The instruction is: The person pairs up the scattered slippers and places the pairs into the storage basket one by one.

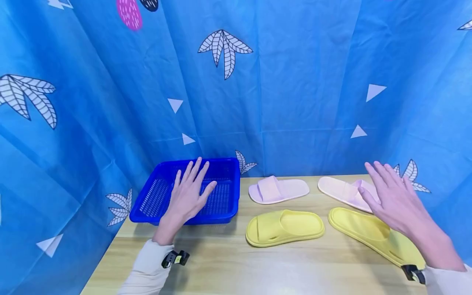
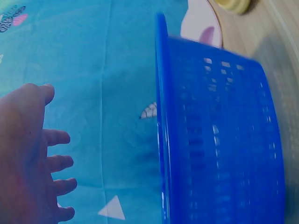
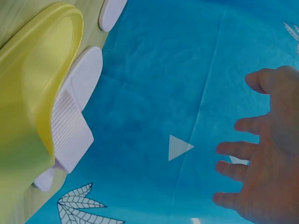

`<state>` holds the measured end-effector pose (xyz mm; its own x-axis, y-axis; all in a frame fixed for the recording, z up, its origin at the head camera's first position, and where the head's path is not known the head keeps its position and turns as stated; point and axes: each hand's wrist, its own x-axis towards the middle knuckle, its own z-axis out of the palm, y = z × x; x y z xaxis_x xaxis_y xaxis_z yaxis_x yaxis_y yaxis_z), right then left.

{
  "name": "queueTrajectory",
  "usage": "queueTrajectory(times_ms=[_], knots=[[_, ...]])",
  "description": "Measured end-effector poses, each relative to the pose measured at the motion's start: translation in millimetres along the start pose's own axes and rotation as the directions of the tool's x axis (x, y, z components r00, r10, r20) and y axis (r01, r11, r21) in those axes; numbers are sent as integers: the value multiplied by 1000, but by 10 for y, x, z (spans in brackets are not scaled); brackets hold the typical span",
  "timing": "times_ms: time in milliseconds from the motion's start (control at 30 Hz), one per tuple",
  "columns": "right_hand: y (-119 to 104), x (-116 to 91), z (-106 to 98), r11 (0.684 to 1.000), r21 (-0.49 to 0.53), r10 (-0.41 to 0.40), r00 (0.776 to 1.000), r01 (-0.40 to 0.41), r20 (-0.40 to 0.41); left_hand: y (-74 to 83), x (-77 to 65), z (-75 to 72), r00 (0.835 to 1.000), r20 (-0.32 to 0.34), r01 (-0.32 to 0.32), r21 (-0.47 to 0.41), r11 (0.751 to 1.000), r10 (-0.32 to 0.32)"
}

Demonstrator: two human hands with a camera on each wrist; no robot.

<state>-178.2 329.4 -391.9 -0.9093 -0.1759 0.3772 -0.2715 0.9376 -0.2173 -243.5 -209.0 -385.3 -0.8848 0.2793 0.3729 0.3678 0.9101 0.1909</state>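
Observation:
My left hand [image 1: 187, 196] hovers palm down over the blue plastic basket [image 1: 236, 192], fingers straight and holding nothing. In the left wrist view the basket's slotted side [image 2: 224, 135] stands apart from the fingers. My right hand [image 1: 396, 200], also straight-fingered and holding nothing, hangs above the right-hand pair of slippers: a pink one [image 1: 333, 187] at the back and a yellow one [image 1: 359, 225] in front, both partly covered by it. Between the hands lie another pink slipper [image 1: 291, 189] and another yellow slipper [image 1: 302, 224], toe ends pointing left.
All of these stand on a light wooden table [image 1: 265, 266]. A blue patterned curtain [image 1: 295, 90] closes off the back and both sides. The basket sits at the table's back left, close to the curtain.

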Motion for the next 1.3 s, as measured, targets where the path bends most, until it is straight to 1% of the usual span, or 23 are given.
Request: queueTrajectory(times_ms=[167,333,500,600,800,1033,1167,1233,1300], knots=[[34,-52,-41,1000,4,2,999,-2,-38,176,47,38,1000,-18,-18,-27,999,17],[66,-99,-54,1000,4,10,998,-9,-69,298,90,72,999,-40,-29,-56,998,26],[110,-151,-49,1000,0,11,996,-11,-91,434,154,107,998,-37,-47,-73,996,45],[136,-194,-48,1000,14,12,994,-10,-110,537,168,138,997,-41,-62,-90,994,59],[172,-314,-44,996,65,65,993,-59,-102,763,133,200,993,-84,-94,-167,981,80],[200,-430,-7,994,95,69,993,-60,-98,992,59,316,989,-117,-119,-237,964,93],[214,-440,27,992,110,74,993,-64,-88,1106,27,417,988,-106,-135,-273,953,109],[221,-438,34,989,126,81,994,-71,-74,1160,12,476,989,-88,-139,-289,947,118],[224,-433,43,986,148,86,995,-78,-52,1206,-13,535,992,-58,-127,-313,941,115]])
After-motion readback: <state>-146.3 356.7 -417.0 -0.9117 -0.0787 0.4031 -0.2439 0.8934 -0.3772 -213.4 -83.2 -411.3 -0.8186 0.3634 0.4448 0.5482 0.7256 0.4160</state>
